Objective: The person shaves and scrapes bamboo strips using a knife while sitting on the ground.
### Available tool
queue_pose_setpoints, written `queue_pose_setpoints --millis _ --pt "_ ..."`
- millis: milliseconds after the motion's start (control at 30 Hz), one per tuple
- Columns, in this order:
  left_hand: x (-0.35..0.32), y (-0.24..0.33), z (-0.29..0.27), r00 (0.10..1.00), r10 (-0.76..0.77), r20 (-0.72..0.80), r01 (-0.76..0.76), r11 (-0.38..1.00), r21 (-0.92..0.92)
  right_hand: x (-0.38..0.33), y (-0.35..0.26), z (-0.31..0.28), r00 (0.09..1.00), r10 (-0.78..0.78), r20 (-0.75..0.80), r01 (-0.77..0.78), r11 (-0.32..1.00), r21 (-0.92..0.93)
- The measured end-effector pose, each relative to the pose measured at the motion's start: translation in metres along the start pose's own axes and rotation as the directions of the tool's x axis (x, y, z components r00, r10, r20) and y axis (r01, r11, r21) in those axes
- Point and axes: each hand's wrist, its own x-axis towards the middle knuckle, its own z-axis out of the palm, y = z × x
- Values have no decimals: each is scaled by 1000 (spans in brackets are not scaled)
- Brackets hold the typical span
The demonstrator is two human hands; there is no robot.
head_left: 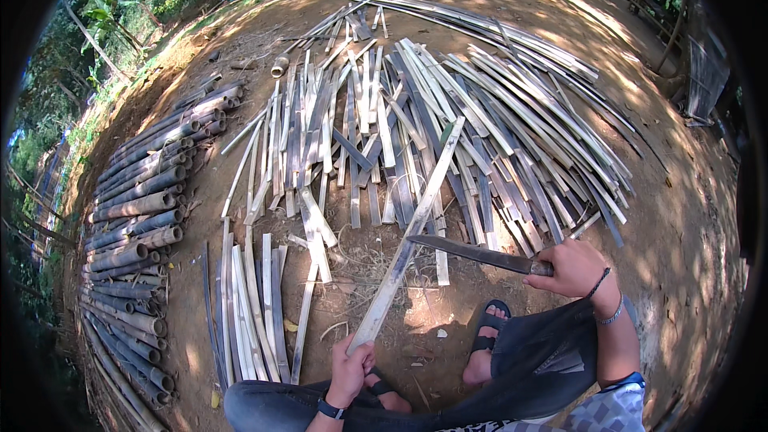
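Note:
My left hand (350,368) is closed round the near end of a long split bamboo strip (392,278). The strip slants away from me, up and to the right, its far end over the heap of other strips. My right hand (578,266) grips the handle of a long dark knife (480,254). The blade points left, and its tip part meets or crosses the strip near the middle; whether it cuts in I cannot tell.
A wide heap of split bamboo strips (496,136) spreads on the dirt ground ahead. More strips (254,304) lie in a row at the near left. Stacked whole bamboo poles (144,208) line the left side. My sandalled foot (486,336) stands below the knife.

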Motion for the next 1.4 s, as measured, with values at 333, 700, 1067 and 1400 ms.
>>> queue_pose_setpoints --millis 333,700,1067,1400 --pt "-2 2 2 1000 21 0 -21 1000 -8 10 -35 23 971 -231 58 222 966 135" --pt "-5 -4 2 994 15 106 -15 1000 0 34 -71 76 970 -230 74 187 908 376" --pt "-8 -12 4 989 -12 146 8 1000 26 41 -74 85 959 -271 80 196 842 503" --pt "-12 -18 6 984 2 180 -22 994 108 47 -66 97 960 -253 121 158 844 513"
